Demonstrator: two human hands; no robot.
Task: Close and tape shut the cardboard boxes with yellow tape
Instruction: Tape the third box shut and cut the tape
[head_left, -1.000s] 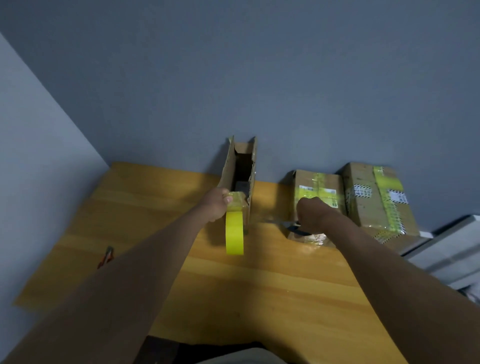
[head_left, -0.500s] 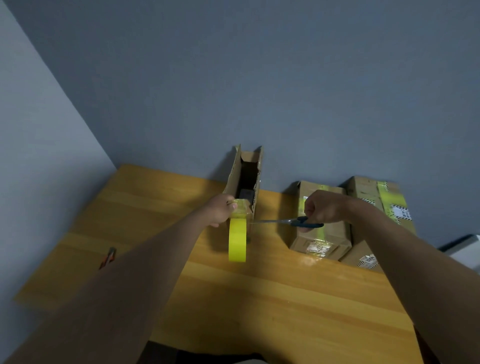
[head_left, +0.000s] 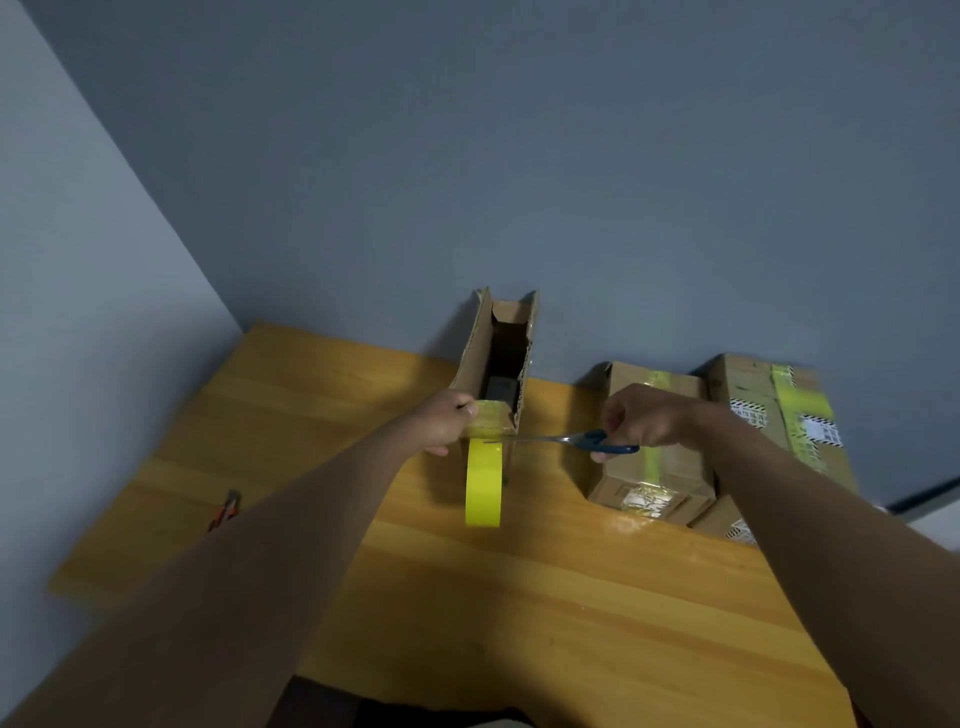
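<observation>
A narrow open cardboard box (head_left: 480, 343) lies at the back of the wooden table (head_left: 519, 597), its flaps up and a dark item inside. My left hand (head_left: 448, 423) holds the box's near end, thumb on a strip of yellow tape stuck there. The yellow tape roll (head_left: 484, 482) hangs from that strip in front of the box. My right hand (head_left: 644, 420) grips blue-handled scissors (head_left: 587, 440), whose blades reach left to the tape just above the roll. Two boxes taped in yellow, the nearer box (head_left: 654, 475) and the farther box (head_left: 779, 410), sit at the right.
An orange utility knife (head_left: 224, 512) lies near the table's left edge. Grey walls stand behind and to the left. A white surface (head_left: 935, 512) shows beyond the taped boxes at the right edge.
My right hand has lifted the scissors from beside the taped box and brought the blades left to the tape above the roll. My left hand has stayed on the box end.
</observation>
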